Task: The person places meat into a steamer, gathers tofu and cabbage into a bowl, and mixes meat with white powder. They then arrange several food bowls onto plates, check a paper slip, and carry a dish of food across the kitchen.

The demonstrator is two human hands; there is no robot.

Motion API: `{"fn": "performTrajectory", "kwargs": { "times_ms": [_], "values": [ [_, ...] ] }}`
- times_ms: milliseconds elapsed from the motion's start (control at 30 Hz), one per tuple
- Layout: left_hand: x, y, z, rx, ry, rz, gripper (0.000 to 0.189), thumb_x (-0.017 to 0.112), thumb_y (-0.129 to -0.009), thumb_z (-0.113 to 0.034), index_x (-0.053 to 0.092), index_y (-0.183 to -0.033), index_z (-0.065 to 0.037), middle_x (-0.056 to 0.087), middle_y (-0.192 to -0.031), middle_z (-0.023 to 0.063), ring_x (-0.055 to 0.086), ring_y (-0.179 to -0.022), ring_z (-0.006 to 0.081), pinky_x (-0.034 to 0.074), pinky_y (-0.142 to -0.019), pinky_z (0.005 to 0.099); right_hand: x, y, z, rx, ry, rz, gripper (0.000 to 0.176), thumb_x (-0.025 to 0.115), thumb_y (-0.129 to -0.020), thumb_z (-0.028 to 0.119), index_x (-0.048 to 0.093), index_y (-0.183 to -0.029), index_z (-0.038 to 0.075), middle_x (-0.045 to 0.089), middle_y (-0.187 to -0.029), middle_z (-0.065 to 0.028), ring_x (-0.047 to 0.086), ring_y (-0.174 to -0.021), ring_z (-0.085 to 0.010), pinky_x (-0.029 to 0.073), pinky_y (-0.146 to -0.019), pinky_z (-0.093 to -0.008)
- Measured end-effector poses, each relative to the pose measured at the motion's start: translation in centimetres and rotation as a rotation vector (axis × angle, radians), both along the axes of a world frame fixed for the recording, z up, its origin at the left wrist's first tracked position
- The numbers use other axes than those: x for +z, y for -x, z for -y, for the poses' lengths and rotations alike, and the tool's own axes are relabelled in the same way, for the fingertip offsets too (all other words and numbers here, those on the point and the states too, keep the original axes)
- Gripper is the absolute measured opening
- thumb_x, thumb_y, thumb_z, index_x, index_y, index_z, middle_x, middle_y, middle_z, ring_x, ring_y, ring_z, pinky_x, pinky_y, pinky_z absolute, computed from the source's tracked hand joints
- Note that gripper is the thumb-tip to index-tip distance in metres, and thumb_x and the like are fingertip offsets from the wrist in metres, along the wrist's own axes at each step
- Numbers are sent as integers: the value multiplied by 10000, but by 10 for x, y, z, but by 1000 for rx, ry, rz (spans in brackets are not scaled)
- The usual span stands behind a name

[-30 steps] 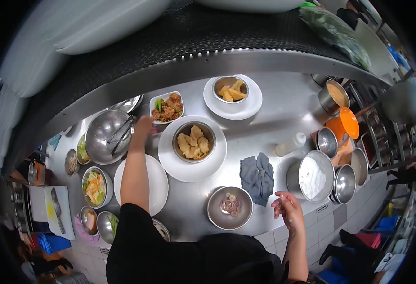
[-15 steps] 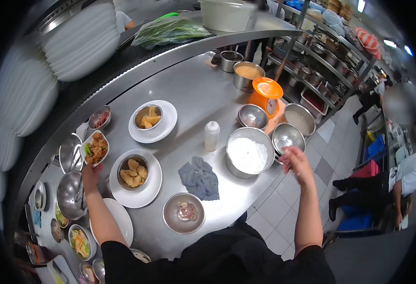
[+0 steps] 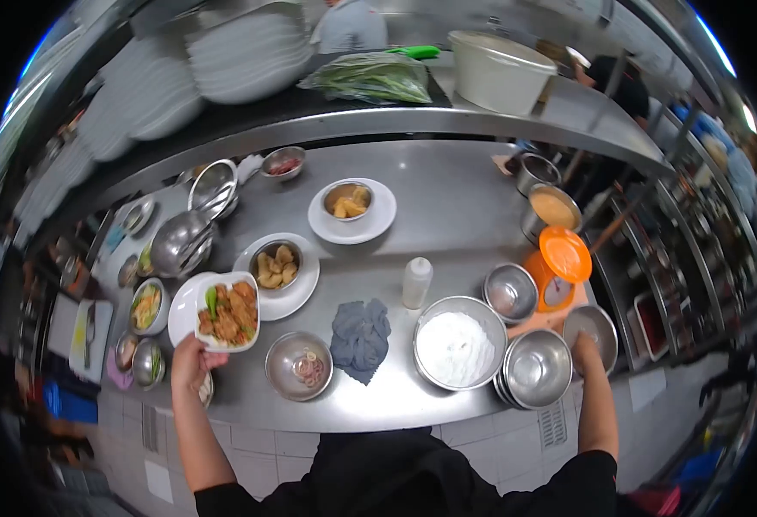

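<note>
My left hand (image 3: 196, 364) grips the near rim of a white bowl (image 3: 227, 312) filled with fried pieces and something green, held up over a white plate (image 3: 185, 312). At the right, my right hand (image 3: 585, 351) reaches into a steel bowl (image 3: 601, 326), its fingertips hidden inside. Beside that bowl stand stacked steel bowls (image 3: 538, 369) and a large pot of white powder (image 3: 456, 345). A grey cloth (image 3: 360, 339) lies between the pot and a steel bowl with sliced pieces (image 3: 299, 366).
A clear bottle (image 3: 417, 283) stands mid-table. Behind the stacked bowls is an orange scale (image 3: 565, 256). Two plates carry bowls of yellow pieces (image 3: 348, 202) and dumpling-like pieces (image 3: 275, 265). A raised shelf (image 3: 378, 123) crosses the back, holding stacked dishes. Other people stand beyond it.
The view has swung left and levelled. My left hand has brought the white bowl nearer, over the plate. My right hand has gone from above the stacked bowls into the steel bowl beside them.
</note>
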State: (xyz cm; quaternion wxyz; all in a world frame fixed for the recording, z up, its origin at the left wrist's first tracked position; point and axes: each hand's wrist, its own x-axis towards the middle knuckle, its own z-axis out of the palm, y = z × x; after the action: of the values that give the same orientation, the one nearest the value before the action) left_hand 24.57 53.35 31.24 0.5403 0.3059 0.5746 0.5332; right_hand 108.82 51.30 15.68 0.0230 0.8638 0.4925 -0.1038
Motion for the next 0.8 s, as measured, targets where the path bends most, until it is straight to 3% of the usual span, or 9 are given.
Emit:
{"fn": "performTrajectory", "kwargs": {
  "times_ms": [167,267,333,367,433,533,667,767,800],
  "values": [
    [-44,-31,126,240,35,82,361,390,-783,-13,464,-1120,91,635,-876,223,667,-639,281,593,-553,348,-7,-8,-17,302,105,38,248,488,-835,115,606,-996,-33,594,-1042,-285,577,-997,-405,465,-822,-463],
    [-67,-43,173,378,76,103,344,381,-773,-6,464,-1091,97,630,-867,230,666,-642,296,595,-563,359,7,17,-14,338,6,-33,237,474,-824,118,631,-928,-26,608,-997,-272,598,-926,-406,476,-821,-460],
    [-92,-48,201,462,115,118,341,375,-769,-3,459,-1082,102,627,-861,236,666,-644,305,596,-567,364,12,26,-13,216,-165,-135,255,468,-833,149,633,-923,-24,615,-958,-273,603,-900,-411,474,-806,-467],
    [-102,-49,208,480,130,122,344,374,-766,-1,447,-1084,110,622,-858,245,665,-645,313,596,-567,367,-8,14,-13,249,-162,-130,255,468,-833,149,633,-923,-24,615,-958,-273,603,-900,-411,474,-806,-467],
    [-122,-48,213,512,138,139,334,372,-765,5,423,-1074,120,608,-854,269,663,-649,333,596,-567,377,-43,-11,-21,211,-216,-103,254,468,-835,151,636,-900,-29,621,-925,-273,607,-892,-415,472,-800,-471],
    [-144,-48,206,558,148,151,305,375,-770,7,424,-1049,118,602,-860,277,661,-651,342,596,-567,385,-25,-3,-21,257,-47,12,261,465,-841,155,641,-900,-28,620,-958,-275,604,-926,-412,471,-815,-465],
    [-158,-49,184,575,97,208,306,374,-772,8,420,-1052,123,599,-861,280,661,-656,346,595,-559,388,-12,8,-17,156,-106,-22,273,480,-836,169,644,-931,-27,618,-977,-277,599,-954,-410,470,-818,-459],
    [-159,-47,157,501,26,264,319,407,-804,-24,417,-1093,111,604,-870,277,660,-665,352,597,-562,397,3,21,-14,117,-118,-21,292,501,-824,196,647,-955,-20,619,-986,-275,599,-952,-410,472,-807,-458],
    [-154,-39,153,383,157,130,310,443,-831,-88,449,-1086,88,609,-882,270,663,-677,338,588,-578,397,0,19,-12,126,-100,-47,297,508,-817,205,649,-946,-23,617,-977,-278,602,-940,-410,474,-796,-459]
  ]
}}
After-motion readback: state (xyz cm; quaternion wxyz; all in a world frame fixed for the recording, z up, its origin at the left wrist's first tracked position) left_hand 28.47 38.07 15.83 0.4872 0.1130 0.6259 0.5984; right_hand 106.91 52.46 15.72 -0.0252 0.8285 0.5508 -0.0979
